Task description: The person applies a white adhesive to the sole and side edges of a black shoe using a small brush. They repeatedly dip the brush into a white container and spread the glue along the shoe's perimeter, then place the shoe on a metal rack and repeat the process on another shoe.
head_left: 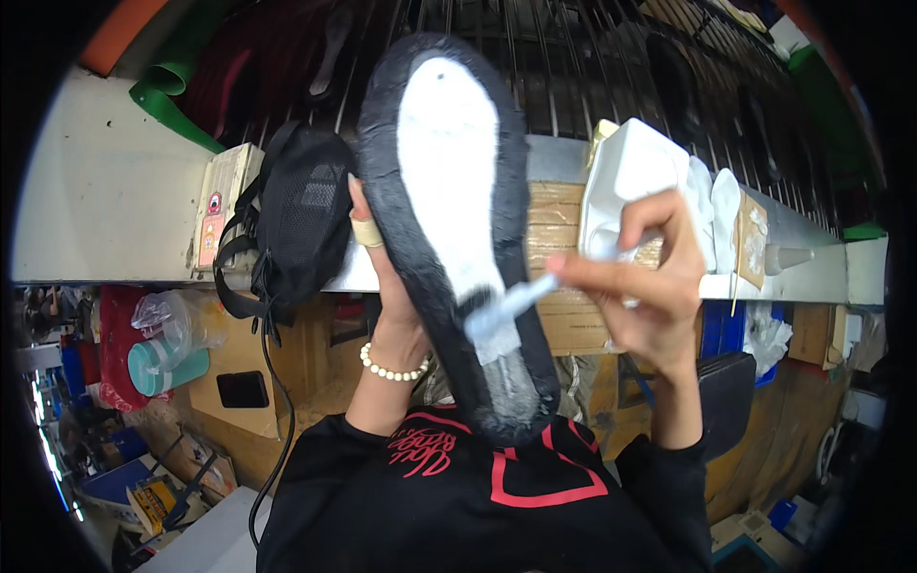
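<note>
A shoe upper (447,172) is held up in front of me with its underside showing: a white sole board inside a black, wrinkled border. My left hand (394,286) is closed around the shoe's left edge, and its palm side is partly hidden behind the shoe. A tan wrap covers part of the left thumb. My right hand (657,286) pinches a pale blue brush (521,302), slightly blurred. The brush's head lies over the lower part of the underside, beside a dark patch and a pale grey strip.
Behind the shoe, dark metal bars (544,76) run across the back. A black mesh bag (310,205) sits on the left of the bench, and a white plastic tray (642,158) and white sole-shaped pieces (725,210) on the right. A phone (243,390) lies on cardboard lower left.
</note>
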Available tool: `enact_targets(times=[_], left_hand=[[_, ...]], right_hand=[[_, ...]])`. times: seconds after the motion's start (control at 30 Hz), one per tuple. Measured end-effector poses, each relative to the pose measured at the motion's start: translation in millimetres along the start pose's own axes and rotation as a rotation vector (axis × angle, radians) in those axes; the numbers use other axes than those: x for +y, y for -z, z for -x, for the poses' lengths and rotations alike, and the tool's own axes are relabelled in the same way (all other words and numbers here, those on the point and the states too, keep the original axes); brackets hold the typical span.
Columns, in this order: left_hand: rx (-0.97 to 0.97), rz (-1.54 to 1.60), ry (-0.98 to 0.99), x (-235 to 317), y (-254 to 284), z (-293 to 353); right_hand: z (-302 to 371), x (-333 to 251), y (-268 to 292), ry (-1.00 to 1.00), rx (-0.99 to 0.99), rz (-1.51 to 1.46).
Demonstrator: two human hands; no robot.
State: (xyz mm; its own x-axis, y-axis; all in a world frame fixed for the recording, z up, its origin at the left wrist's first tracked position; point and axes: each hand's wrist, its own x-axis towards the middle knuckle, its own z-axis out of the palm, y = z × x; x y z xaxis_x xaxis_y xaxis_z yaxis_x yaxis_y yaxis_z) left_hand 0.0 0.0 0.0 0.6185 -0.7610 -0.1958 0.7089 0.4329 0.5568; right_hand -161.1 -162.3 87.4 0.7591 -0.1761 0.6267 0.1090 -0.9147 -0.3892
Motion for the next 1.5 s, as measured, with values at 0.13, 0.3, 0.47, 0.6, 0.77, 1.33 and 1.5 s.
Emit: enact_targets(times=[0.13,0.3,0.47,0.6,0.77,1.33,1.5], left_hand=[[-0.294,0.29,0.068,9,3,-11],[-0.513,0.553,0.45,9,13,-57],[-0.631,0.627,0.865,-5,16,-153],[-0.133,0.801,0.784,-21,21,-231],[-0.023,0.621,0.287,-47,44,-361],[-0.002,0.583,0.447,11,50,-255],[-0.085,1.362,1.285,31,58,-203]], right_hand=[[32,5,2,-0.129,-0.144,-0.362],[66,46,17,-0.517,0.497,-0.596],[91,82,30,-0.813,0.998,-0.537],[111,92,47,-0.873,1.087,-0.431],[123,102,75,-0.949,0.962,-0.231],[-3,374,36,-0.832,-0.26,0.637],[9,398,6,-0.854,-0.333,0.657]])
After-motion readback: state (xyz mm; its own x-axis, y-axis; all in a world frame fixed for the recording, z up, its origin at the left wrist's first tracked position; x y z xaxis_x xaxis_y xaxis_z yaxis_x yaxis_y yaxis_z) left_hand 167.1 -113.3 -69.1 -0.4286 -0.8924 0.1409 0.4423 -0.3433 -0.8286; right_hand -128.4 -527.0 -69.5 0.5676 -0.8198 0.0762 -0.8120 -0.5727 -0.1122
